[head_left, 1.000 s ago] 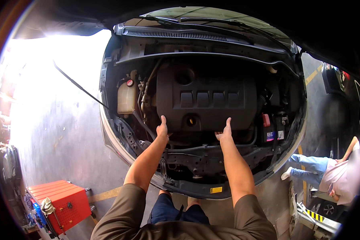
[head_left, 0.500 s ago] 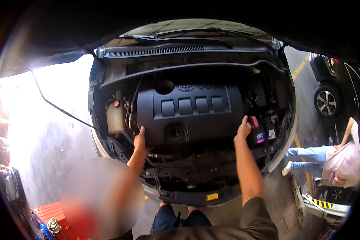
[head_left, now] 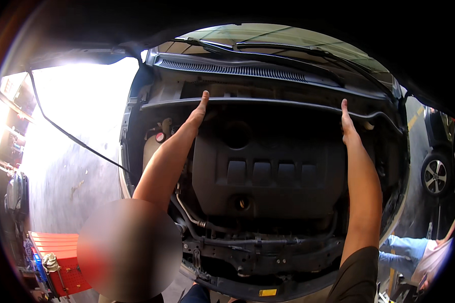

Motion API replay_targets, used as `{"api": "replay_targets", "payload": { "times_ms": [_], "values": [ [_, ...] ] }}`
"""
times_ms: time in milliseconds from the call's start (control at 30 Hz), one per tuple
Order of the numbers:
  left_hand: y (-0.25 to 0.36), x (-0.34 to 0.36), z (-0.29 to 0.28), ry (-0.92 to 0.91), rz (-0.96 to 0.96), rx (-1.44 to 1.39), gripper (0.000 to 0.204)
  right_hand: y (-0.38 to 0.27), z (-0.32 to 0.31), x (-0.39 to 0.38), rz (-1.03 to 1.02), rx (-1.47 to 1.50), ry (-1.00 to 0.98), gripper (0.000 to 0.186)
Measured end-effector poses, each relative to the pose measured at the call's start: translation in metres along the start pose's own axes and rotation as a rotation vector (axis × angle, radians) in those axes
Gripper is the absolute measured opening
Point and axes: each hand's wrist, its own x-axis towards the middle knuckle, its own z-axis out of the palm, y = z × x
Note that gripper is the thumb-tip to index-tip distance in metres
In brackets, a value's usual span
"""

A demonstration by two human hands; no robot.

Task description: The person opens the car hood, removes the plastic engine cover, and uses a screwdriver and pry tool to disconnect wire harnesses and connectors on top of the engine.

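Now the fingers of both hands are lying straight and together, pressing against the far cowl bar (head_left: 273, 102); the left hand (head_left: 198, 112) and right hand (head_left: 347, 122) are reaching farther than before, past the black engine cover (head_left: 268, 177) they were gripping.

**Bare forearms, dark short sleeve**

The person's left hand (head_left: 198, 112) and right hand (head_left: 348, 126) are bare, without gloves, rings or a watch. Both forearms are uncovered to above the elbow. A dark olive-brown short fabric sleeve (head_left: 356, 275) covers the right upper arm. Blue trousers (head_left: 197, 294) show at the bottom edge.
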Motion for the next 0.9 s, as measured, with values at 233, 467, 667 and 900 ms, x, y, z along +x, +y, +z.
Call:
{"api": "replay_targets", "payload": {
  "times_ms": [233,467,667,900],
  "values": [
    [0.009,0.036,-0.004,-0.323,0.046,0.168,0.123,-0.004,-0.003,0.029,0.087,0.01,-0.232,0.119],
    [-0.003,0.041,0.033,-0.124,0.175,0.04,0.11,-0.007,-0.022,0.069,0.086,0.179,-0.209,0.091],
    [-0.004,0.027,0.01,-0.188,0.196,0.026,0.105,-0.003,0.018,0.045,0.088,0.178,-0.118,0.074],
    [0.048,-0.006,0.019,-0.102,-0.108,0.042,0.096,-0.013,-0.003,0.054,0.2,0.271,-0.066,0.073]
  ]
}}
